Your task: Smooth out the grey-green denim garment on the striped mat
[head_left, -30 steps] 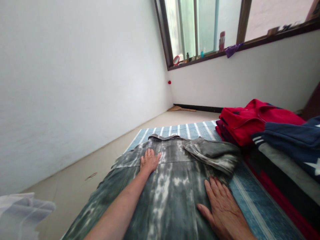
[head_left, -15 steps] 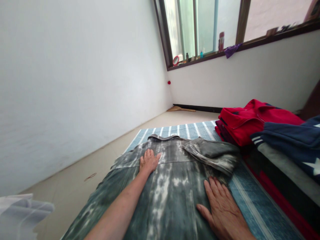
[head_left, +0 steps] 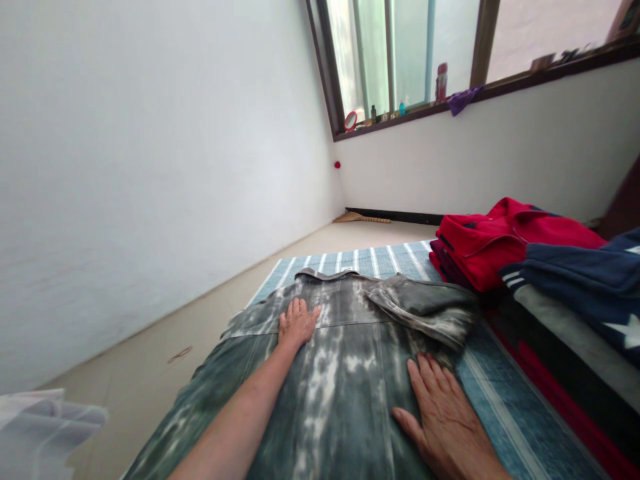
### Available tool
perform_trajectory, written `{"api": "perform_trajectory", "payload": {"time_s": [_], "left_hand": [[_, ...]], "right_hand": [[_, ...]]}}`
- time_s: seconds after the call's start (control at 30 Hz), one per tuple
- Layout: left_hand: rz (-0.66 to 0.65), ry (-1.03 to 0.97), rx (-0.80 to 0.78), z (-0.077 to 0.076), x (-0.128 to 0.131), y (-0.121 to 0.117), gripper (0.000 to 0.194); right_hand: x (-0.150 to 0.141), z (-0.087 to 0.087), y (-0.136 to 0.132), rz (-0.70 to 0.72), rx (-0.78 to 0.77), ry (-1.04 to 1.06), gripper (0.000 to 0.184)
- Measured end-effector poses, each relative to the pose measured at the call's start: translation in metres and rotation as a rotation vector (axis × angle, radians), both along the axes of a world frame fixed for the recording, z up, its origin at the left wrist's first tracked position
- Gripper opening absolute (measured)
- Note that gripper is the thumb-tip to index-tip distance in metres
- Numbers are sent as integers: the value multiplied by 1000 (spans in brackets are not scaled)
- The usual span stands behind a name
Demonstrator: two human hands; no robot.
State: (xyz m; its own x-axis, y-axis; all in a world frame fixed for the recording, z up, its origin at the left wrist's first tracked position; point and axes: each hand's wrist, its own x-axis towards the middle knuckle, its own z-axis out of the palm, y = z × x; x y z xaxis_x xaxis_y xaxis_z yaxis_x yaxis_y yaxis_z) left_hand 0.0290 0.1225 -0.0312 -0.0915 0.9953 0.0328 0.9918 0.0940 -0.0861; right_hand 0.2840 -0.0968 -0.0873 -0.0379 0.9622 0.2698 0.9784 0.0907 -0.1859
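Grey-green bleached denim jacket [head_left: 345, 393] is spread flat on a blue striped mat [head_left: 505, 413], collar at the far end. Left hand [head_left: 297, 323] and right hand [head_left: 440, 420] are laid open on the cloth, nothing gripped. Folded red garment [head_left: 510, 243] is stacked just beside.

Daylight enters through the window [head_left: 400, 53], upper right; glass panes overexposed, frame dark. Light on the white wall [head_left: 150, 167] diffuse and even, no hard shadows; soft shade only beneath the red jacket [head_left: 505, 243]. Marked wide-angle distortion: walls lean toward the edges. Pale cloth [head_left: 40, 427] at lower left blurred. Left hand [head_left: 297, 323] and right hand [head_left: 443, 427] sharp.
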Motion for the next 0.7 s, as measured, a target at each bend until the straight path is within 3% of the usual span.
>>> {"api": "perform_trajectory", "payload": {"time_s": [0.7], "left_hand": [[-17,11,25,-3,-2,1,70]], "right_hand": [[-1,1,-1,-1,1,15,71]]}}
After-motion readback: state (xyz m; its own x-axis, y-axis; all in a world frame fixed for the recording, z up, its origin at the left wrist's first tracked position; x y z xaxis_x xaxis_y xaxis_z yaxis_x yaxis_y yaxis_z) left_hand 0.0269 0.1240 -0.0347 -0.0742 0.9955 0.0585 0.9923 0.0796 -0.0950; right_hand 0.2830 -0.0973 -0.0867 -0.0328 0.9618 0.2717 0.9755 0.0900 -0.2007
